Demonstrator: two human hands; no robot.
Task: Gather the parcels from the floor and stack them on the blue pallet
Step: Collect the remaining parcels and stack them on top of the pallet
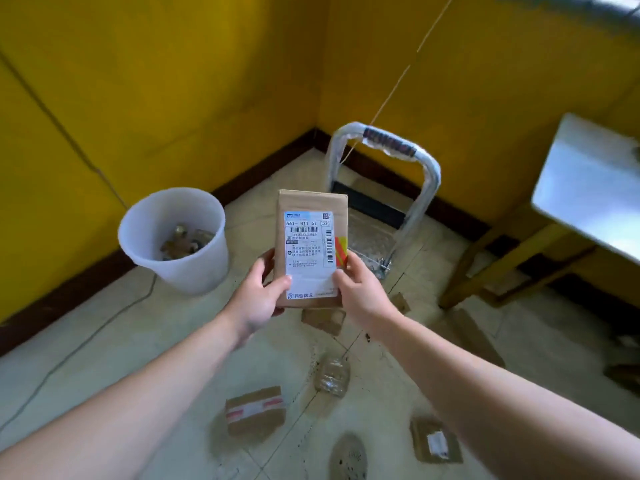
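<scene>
I hold a flat brown cardboard parcel with a white shipping label up in front of me, label facing me. My left hand grips its lower left edge and my right hand grips its lower right edge. On the tiled floor below lie more parcels: a brown box with red and white tape, a small brown box, a labelled box and a clear plastic packet. A hand cart with a silver wrapped handle stands in the corner beyond the held parcel. No blue pallet is in view.
A white plastic bin with scraps inside stands at the left by the yellow wall. A metal-topped table with yellow legs is at the right. A cable runs across the floor at the left. More cardboard lies under the table's edge.
</scene>
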